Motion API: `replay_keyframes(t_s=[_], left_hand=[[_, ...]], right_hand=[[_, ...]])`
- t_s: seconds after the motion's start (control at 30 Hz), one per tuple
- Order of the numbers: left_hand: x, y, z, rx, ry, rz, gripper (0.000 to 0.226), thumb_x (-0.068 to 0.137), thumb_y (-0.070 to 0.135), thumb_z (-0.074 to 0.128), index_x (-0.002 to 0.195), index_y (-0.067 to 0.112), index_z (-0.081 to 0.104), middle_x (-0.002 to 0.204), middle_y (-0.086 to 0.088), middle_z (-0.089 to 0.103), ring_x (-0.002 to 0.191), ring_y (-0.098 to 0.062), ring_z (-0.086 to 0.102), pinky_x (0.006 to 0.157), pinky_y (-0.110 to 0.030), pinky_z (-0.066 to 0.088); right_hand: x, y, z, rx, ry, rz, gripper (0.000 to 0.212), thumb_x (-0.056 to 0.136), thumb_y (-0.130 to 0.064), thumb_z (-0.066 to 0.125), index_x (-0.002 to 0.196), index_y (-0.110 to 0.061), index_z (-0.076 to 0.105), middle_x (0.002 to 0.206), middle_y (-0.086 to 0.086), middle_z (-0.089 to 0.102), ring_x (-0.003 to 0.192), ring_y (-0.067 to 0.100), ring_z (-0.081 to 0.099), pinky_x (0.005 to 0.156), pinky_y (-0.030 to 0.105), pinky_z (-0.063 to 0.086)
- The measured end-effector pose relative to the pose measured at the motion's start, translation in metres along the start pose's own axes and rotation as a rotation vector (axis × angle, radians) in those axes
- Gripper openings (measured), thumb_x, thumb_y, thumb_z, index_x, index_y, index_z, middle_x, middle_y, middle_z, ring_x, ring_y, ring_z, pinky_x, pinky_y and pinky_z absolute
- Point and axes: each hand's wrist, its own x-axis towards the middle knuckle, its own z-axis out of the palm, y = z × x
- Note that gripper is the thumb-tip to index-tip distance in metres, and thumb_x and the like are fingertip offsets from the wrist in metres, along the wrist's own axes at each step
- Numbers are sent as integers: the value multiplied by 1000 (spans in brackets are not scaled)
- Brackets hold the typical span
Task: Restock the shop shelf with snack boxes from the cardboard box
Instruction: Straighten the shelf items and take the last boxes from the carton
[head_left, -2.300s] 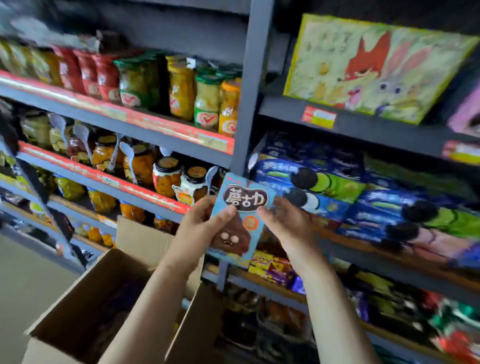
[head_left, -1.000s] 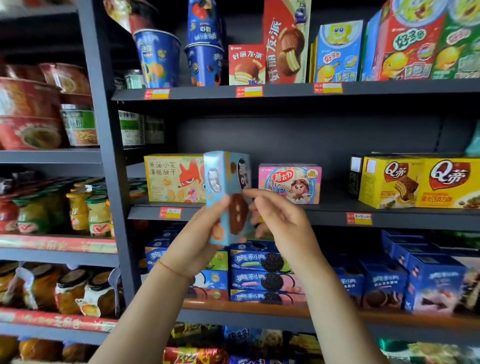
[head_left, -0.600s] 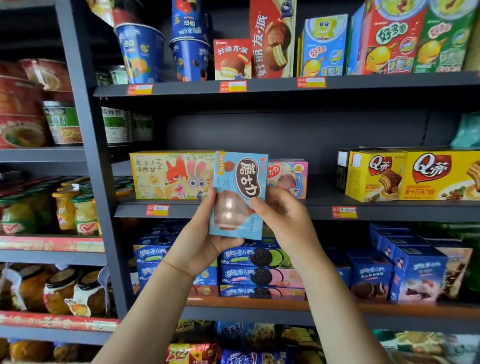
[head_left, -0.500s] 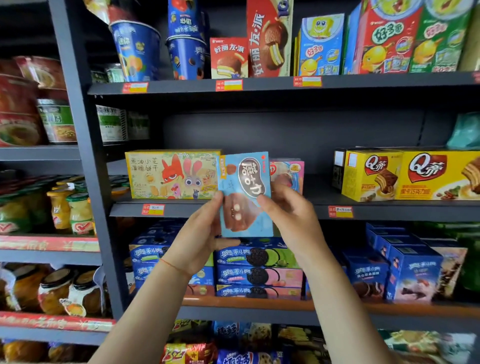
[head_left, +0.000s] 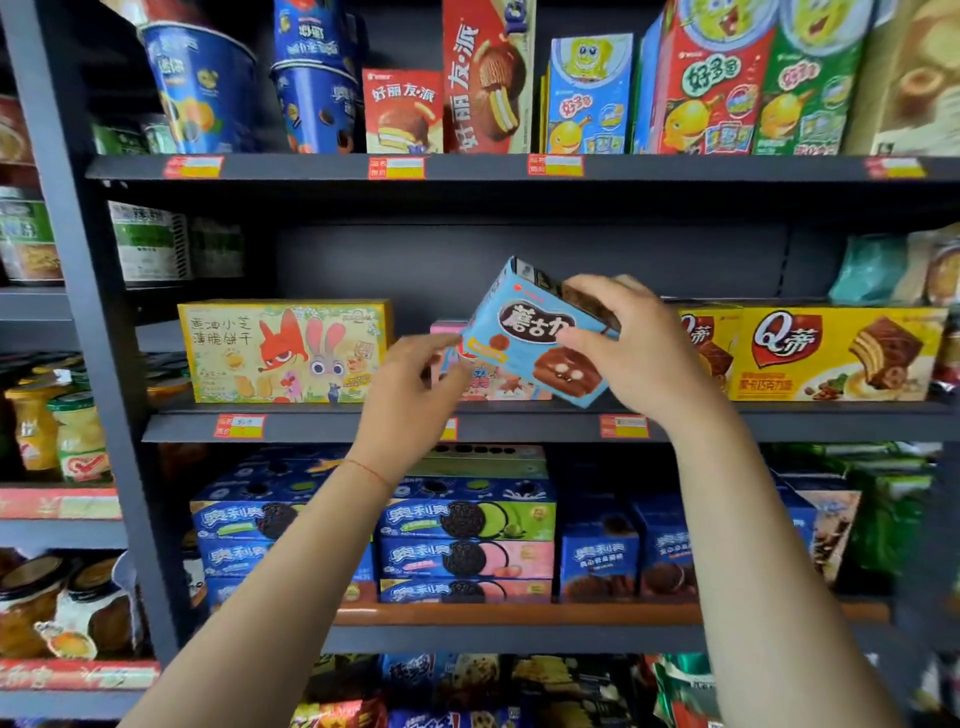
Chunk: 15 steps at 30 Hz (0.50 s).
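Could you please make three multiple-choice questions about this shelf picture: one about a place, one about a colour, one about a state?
1. Where is the blue box?
A. In the air before the middle shelf
B. Flat on the top shelf
C. Inside a cardboard box

2. What colour is the box right behind it on the shelf?
A. Green
B. Pink
C. Black

3. How is the blue box held?
A. Upright, by neither hand
B. Tilted, gripped by the right hand
C. Lying flat under the left hand

Answers: 1 A, it hangs in front of the middle shelf and rests on nothing. 2 B, a pink box shows behind its lower left edge. 3 B, the right hand's fingers curl over its top while its lower end leans right.
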Motion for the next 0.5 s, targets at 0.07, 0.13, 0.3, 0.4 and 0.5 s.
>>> replay_keyframes(t_s=[0.07, 0.13, 0.3, 0.4, 0.5], left_hand=[[12, -4, 5, 251, 113, 142, 31, 92, 14, 60, 122, 10, 64, 119, -5, 62, 112, -28, 57, 97, -45, 49], [27, -3, 10, 429, 134, 274, 41, 86, 9, 57, 126, 8, 62, 130, -13, 58, 122, -34, 52, 102, -48, 45], [60, 7, 20, 784, -330, 214, 81, 89, 32, 63, 157, 23, 19, 165, -3, 16, 154, -27, 5, 123, -54, 6], [72, 10, 32, 816, -437, 221, 83, 90, 47, 59, 158, 26, 15, 166, 0, 13, 154, -23, 2, 124, -52, 1], [79, 13, 44, 758, -445, 170, 63, 97, 47, 38, 156, 27, 25, 164, 0, 23, 153, -22, 12, 124, -48, 5]], right_hand=[[7, 10, -13, -169, -59, 0, 37, 93, -21, 66, 129, -25, 59, 108, -5, 55, 101, 16, 56, 82, 31, 47], [12, 17, -19, -302, -130, 25, 37, 94, -23, 64, 130, -27, 58, 113, -2, 56, 106, 23, 53, 88, 39, 47], [11, 23, -20, -457, -208, 47, 37, 96, -24, 63, 132, -24, 57, 122, 3, 56, 114, 31, 48, 97, 45, 45], [7, 26, -20, -486, -220, 53, 38, 95, -24, 63, 133, -22, 57, 126, 5, 56, 120, 31, 49, 97, 45, 47], [5, 28, -20, -533, -252, 80, 41, 97, -23, 61, 137, -20, 54, 140, 8, 51, 128, 31, 45, 102, 43, 44]])
